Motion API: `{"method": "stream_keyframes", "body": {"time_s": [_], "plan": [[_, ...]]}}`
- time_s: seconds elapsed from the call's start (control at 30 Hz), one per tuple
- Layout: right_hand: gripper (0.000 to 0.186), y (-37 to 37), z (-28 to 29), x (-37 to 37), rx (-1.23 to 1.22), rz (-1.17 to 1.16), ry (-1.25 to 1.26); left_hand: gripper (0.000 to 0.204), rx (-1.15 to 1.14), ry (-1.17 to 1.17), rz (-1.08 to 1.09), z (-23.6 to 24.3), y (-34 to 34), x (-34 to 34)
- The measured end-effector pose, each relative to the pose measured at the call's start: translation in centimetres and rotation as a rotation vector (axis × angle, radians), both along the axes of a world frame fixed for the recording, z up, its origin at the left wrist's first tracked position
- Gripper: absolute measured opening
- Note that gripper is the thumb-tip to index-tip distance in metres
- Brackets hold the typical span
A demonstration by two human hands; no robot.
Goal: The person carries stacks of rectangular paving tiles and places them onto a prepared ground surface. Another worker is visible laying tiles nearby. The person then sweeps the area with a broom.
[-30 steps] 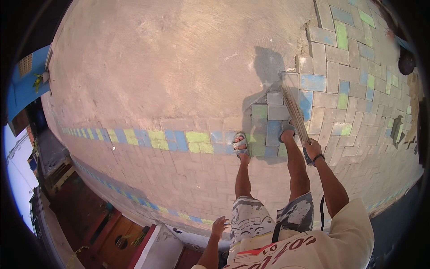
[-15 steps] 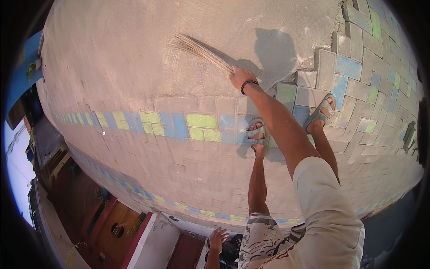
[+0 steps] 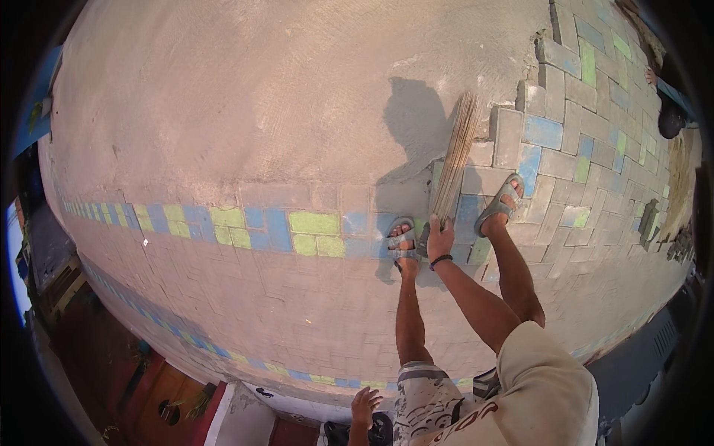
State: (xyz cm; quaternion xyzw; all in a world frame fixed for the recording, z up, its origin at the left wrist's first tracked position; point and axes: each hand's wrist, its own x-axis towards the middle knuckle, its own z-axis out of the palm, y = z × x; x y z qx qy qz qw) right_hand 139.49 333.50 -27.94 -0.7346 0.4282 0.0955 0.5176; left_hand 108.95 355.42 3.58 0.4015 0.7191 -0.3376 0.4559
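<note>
My right hand, with a dark bead bracelet at the wrist, is closed round the lower end of a stick broom. The broom is a bundle of thin, pale brown sticks, and its far end points away from me. It is above the paving between my two sandalled feet, near the edge of the pale grey sandy ground; whether it touches down I cannot tell. Down by my shorts, my left hand hangs with fingers apart and nothing in it.
Paving blocks in grey, blue and green form a stepped, broken edge against the sandy ground. A blue and green block strip runs to the left. At the right rim part of another person shows. A wall stands near.
My right hand has drawn back toward my feet, and the broom has swung from pointing left to pointing away. The view has shifted, bringing another person in at the right rim.
</note>
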Motion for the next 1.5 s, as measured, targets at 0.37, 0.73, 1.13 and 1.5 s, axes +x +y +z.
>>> {"method": "stream_keyframes", "body": {"time_s": [0.37,0.73,1.13,1.5], "plan": [[0.050,-12.5,-4.3,17.3,-0.238,0.276,0.293,0.044,0.039,-0.015,-0.136,1.0,0.6,2.1],[0.047,-13.8,8.1,5.4,0.043,0.020,0.214,0.043,-0.057,-0.159,-0.259,0.9,-4.5,9.0],[0.053,-25.6,16.7,3.1,0.019,0.073,0.408,0.044,-0.148,-0.260,-0.517,3.4,-1.8,14.9],[0.038,-28.4,38.3,-30.1,-0.108,-0.451,0.752,0.049,-0.254,-0.603,-0.880,0.0,2.7,32.2]]}}
